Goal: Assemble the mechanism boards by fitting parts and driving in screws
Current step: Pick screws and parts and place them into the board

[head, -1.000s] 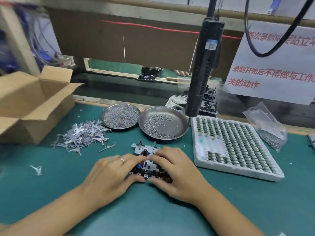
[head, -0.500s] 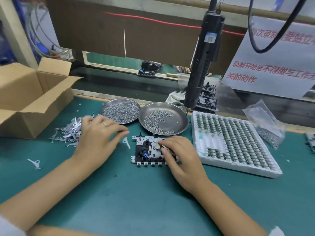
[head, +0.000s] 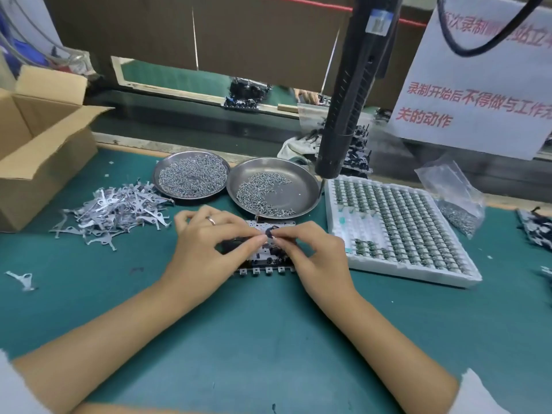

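Note:
A white and black mechanism board point(head: 268, 261) lies flat on the green mat, mostly covered by both hands. My left hand point(head: 206, 249) is over its left half, fingertips pinching a small grey metal part at the board's middle. My right hand point(head: 313, 252) is over its right half, thumb and forefinger pinching at the same spot beside a small dark round piece. A pile of grey metal levers point(head: 116, 212) lies to the left. Two steel dishes of screws point(head: 191, 177) point(head: 271, 189) stand behind the board. A black electric screwdriver point(head: 349, 94) hangs above the right dish.
An open cardboard box point(head: 38, 144) stands at the far left. A white foam tray of small green parts point(head: 397, 225) is on the right, with a plastic bag of screws point(head: 457, 198) beyond it. One loose lever point(head: 22, 279) lies at the left edge. More boards point(head: 537, 231) sit far right.
My left hand has come back from the lever pile to the board with a small metal part. My right hand has shifted to pinch at the board's middle.

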